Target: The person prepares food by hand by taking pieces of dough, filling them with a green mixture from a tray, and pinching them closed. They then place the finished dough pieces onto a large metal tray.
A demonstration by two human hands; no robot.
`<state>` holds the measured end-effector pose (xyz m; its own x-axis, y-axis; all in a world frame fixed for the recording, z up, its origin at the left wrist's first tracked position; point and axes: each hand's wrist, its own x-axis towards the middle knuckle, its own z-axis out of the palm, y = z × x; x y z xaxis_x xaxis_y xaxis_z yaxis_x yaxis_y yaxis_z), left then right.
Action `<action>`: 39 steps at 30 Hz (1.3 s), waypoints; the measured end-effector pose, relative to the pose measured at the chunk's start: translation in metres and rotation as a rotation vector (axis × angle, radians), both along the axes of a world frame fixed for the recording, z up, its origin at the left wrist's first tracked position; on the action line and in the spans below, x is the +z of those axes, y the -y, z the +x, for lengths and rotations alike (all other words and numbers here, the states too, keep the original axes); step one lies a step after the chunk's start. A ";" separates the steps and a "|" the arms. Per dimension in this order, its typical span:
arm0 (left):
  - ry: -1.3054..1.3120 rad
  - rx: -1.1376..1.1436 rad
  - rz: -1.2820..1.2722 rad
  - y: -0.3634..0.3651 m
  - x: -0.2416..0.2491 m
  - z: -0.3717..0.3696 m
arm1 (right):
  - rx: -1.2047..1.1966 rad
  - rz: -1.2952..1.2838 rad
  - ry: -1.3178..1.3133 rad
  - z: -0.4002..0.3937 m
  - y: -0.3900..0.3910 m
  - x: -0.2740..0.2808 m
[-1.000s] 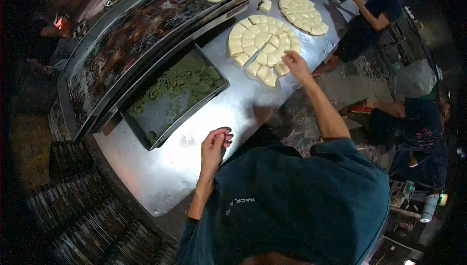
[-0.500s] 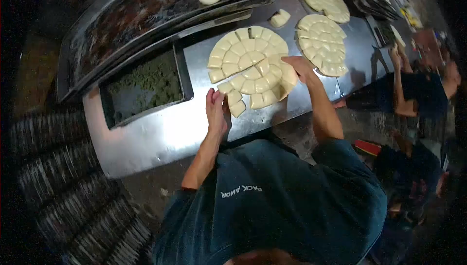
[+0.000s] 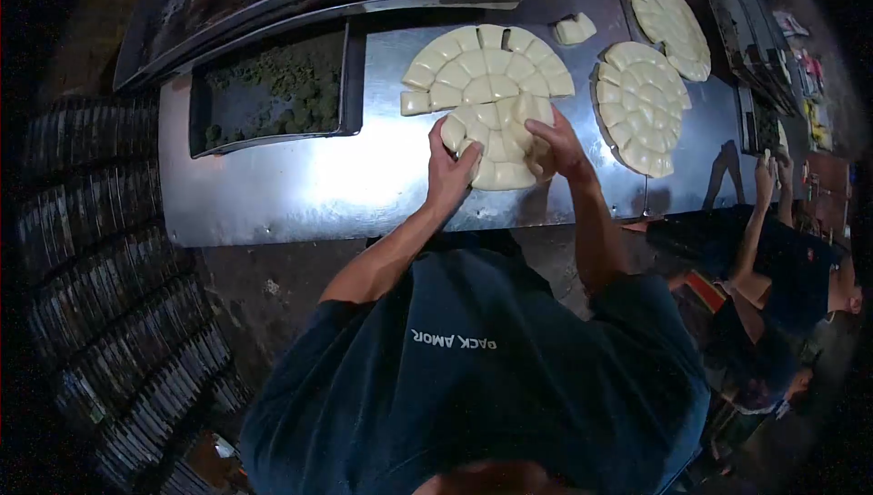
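Where the cut dough (image 3: 496, 145) lies: on the metal table (image 3: 309, 190), close to the front edge, between the two hands; a far section (image 3: 485, 63) sits just beyond it.
Dough blocks: at risk of tearing or losing shape — likely cause, an uneven pull from the two sides on soft, scored pieces.
Seams: blocks could cling together again if the hands press inward.
Table edge: a loose block could drop off the front, the margin there being small.
Left hand (image 3: 451, 170): narrow grip, thumb and fingers curled round a small block (image 3: 453, 132) at the dough's left side.
Right hand (image 3: 562, 145): thumb over the dough's raised right side, fingers behind it — holding; firmness not determinable, fingertips partly hidden.
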<state>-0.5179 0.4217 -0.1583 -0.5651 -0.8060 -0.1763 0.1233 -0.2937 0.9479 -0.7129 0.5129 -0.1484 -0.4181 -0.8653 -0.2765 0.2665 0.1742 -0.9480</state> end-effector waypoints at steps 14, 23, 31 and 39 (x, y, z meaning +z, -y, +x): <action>-0.611 0.097 0.727 0.059 0.036 0.107 | -0.384 -0.154 0.799 0.167 0.044 0.033; -0.852 0.464 0.454 0.212 0.079 0.344 | 0.458 -0.138 0.820 0.356 0.299 0.095; 0.282 0.868 -0.045 0.353 0.006 0.501 | 0.700 0.183 -0.724 0.477 0.540 0.059; 0.826 0.673 -0.217 0.343 0.006 0.548 | 1.044 -0.468 -1.541 0.565 0.416 0.010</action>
